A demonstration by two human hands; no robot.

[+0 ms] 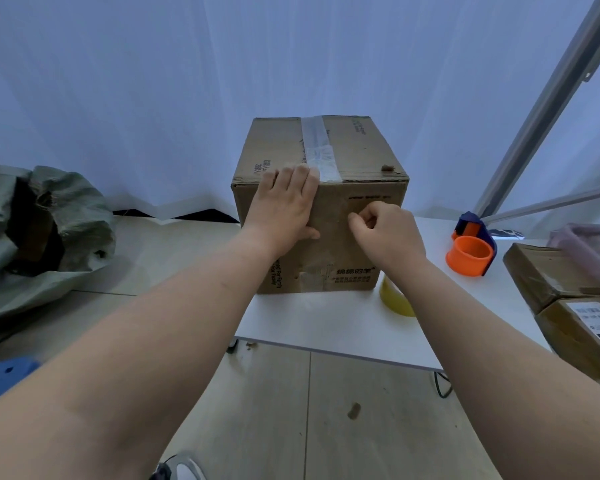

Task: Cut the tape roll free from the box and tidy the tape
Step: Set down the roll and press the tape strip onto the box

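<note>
A brown cardboard box (357, 157) stands on the white table (329, 327), with a strip of clear tape (317, 150) running over its top and down the near face. My left hand (283, 209) lies flat on the near face, fingers spread, fingertips at the top edge beside the tape. My right hand (381, 225) is curled at the same face, thumb and forefinger pinched together; whether they pinch tape I cannot tell. A yellowish tape roll (394, 299) sits on the table by the box's lower right corner, partly hidden by my right forearm.
An orange and blue tape dispenser (471, 252) lies on the table right of the box. Two smaller cardboard parcels (568, 306) sit at the right edge. A grey-green woven sack (49, 230) lies on the floor at left. A metal frame (551, 109) rises at right.
</note>
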